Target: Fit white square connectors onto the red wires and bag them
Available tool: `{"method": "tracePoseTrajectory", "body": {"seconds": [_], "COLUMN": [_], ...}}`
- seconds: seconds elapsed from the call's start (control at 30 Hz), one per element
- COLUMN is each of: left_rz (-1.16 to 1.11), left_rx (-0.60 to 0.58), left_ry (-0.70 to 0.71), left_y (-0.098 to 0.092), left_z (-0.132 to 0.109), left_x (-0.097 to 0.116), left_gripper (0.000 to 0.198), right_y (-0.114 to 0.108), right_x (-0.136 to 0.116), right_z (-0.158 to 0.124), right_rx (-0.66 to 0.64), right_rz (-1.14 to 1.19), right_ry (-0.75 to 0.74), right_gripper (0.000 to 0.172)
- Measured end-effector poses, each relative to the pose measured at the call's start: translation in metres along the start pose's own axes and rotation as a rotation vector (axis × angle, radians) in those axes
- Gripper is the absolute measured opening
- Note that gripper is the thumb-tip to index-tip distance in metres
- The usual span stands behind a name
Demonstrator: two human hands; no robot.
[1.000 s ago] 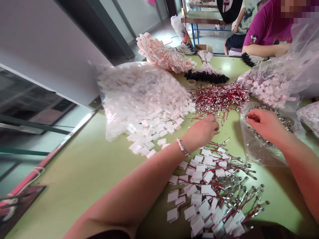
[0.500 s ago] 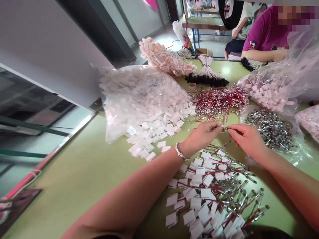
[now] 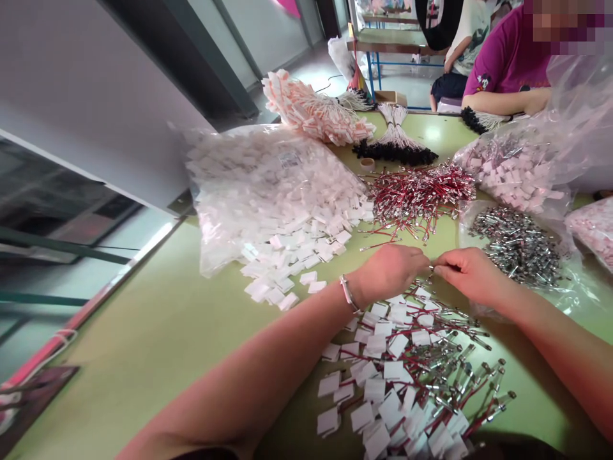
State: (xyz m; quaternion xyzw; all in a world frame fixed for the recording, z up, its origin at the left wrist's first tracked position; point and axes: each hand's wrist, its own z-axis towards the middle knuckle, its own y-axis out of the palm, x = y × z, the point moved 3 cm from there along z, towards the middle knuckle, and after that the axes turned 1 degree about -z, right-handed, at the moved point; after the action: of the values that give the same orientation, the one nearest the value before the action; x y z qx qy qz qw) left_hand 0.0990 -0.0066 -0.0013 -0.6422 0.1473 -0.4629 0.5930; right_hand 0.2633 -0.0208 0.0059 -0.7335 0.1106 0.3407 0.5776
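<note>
My left hand (image 3: 395, 271) and my right hand (image 3: 467, 271) meet fingertip to fingertip above the table. Both are closed in a pinch around something small and shiny, mostly hidden by the fingers and too small to name. Just below them lie red-wired assemblies (image 3: 395, 370) with white plastic housings and glass tubes with metal caps, like fuses. Beyond my hands is a heap of short red wires (image 3: 421, 191) with metal ends. To the right of my right hand, loose metal-capped glass tubes (image 3: 517, 246) fill an opened clear bag.
A large clear bag (image 3: 272, 172) spills white housings (image 3: 287, 268) to the left. Bundled white wires with black ends (image 3: 397, 144) and pale orange-tipped bundles (image 3: 316, 108) lie at the back. Another bag (image 3: 512, 172) stands right, near a person in a purple shirt (image 3: 502, 57).
Both hands have come slightly down and nearer to me, and their fingertips are closer together. My left hand has turned, showing more of its back. The view has shifted slightly.
</note>
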Motion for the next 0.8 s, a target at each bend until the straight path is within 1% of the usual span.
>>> {"method": "tracePoseTrajectory", "body": {"seconds": [0.07,0.1,0.13,0.2,0.23,0.27,0.3,0.37,0.4,0.47,0.57,0.63,0.7,0.8], "left_rz": [-0.010,-0.041,-0.073,-0.091,-0.062,-0.009,0.058,0.195,0.249,0.315,0.342,0.330,0.282,0.140], "left_rx": [-0.039,-0.033,0.000,0.110,0.159,0.181,0.165,0.054,0.016,0.009,0.109,0.178,0.257,0.418], "left_ry": [0.053,0.075,0.086,0.076,0.055,0.033,0.022,0.035,0.040,0.049,0.052,0.039,0.015,-0.005], "left_y": [-0.005,-0.008,-0.011,-0.013,-0.012,-0.009,-0.004,0.009,0.014,0.017,0.014,0.012,0.010,0.004], "left_z": [0.003,0.005,0.008,0.014,0.017,0.019,0.021,0.023,0.024,0.024,0.023,0.022,0.021,0.017], "left_x": [-0.001,-0.003,-0.006,-0.015,-0.020,-0.025,-0.029,-0.035,-0.036,-0.037,-0.037,-0.039,-0.043,-0.047], "left_gripper": [0.025,0.026,0.027,0.027,0.028,0.033,0.039,0.047,0.047,0.038,0.026,0.023,0.021,0.021], "right_y": [0.002,0.002,0.002,0.003,0.003,0.004,0.004,0.000,-0.004,-0.018,-0.044,-0.056,-0.061,-0.053], "right_x": [0.001,0.001,0.001,-0.004,-0.007,-0.010,-0.013,-0.016,-0.015,-0.009,0.007,0.019,0.027,0.027], "right_z": [-0.001,0.000,0.000,0.000,0.000,0.000,-0.001,-0.001,-0.001,0.002,0.006,0.007,0.009,0.011], "right_rx": [-0.004,0.005,0.011,-0.010,-0.038,-0.075,-0.110,-0.143,-0.131,-0.046,0.129,0.202,0.223,0.202], "right_rz": [0.019,0.015,-0.007,-0.106,-0.166,-0.224,-0.276,-0.363,-0.400,-0.462,-0.516,-0.541,-0.554,-0.505], "right_ry": [0.048,0.055,0.043,-0.041,-0.096,-0.150,-0.191,-0.213,-0.197,-0.140,-0.056,-0.015,0.005,-0.015], "right_gripper": [0.020,0.021,0.022,0.024,0.026,0.026,0.027,0.028,0.030,0.032,0.032,0.032,0.031,0.029]}}
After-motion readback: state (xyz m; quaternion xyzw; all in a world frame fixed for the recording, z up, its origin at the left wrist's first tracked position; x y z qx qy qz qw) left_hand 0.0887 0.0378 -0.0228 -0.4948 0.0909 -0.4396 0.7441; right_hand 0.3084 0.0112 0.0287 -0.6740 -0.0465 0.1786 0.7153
